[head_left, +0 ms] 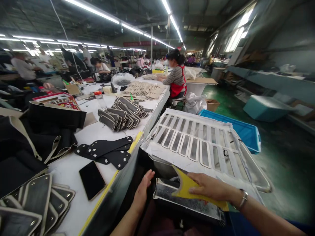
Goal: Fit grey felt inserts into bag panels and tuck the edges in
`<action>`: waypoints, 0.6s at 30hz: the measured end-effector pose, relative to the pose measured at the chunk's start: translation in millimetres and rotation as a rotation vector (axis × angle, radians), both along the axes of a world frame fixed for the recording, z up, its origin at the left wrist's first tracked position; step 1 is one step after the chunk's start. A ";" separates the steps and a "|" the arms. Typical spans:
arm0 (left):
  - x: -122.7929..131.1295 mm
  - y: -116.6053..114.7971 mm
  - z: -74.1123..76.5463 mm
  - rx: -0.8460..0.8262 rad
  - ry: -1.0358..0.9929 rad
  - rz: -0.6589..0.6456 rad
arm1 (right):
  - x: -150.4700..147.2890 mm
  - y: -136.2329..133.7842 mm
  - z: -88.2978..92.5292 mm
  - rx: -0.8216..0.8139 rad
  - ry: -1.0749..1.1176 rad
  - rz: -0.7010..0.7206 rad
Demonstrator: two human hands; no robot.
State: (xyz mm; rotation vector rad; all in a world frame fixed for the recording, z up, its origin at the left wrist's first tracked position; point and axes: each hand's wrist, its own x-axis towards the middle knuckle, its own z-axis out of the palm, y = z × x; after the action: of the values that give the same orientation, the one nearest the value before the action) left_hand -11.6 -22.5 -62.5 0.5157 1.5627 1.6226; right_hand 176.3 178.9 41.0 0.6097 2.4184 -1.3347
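Note:
My right hand [210,186] grips a bent yellow sheet [182,183] between thumb and fingers. I cannot tell what the sheet is made of. It is over a long dark tray [165,191] with a pale rim and a grey, smeared surface, close in front of me. My left hand [144,190] is raised beside the tray's left end, fingers stretched out, holding nothing. Just beyond, a white frame [157,152] with rows of long slots bears several grey strips with pale borders [184,145] along its near row.
On the white table [83,131] to the left lie a phone [92,180], black straps [108,150], stacked grey pieces [120,114] and more near pieces [36,196]. A blue crate [246,131] stands behind the frame. A co-worker [176,75] sits further along the table.

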 end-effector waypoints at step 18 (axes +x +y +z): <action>26.3 10.0 -39.5 0.024 -0.376 0.003 | -140.9 -20.0 -70.2 0.754 0.158 0.393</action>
State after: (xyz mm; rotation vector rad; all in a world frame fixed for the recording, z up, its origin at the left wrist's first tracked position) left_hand 14.6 -12.5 -102.0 0.2033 1.2654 1.6321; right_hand 35.3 158.9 -29.2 0.1602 2.9458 -0.3015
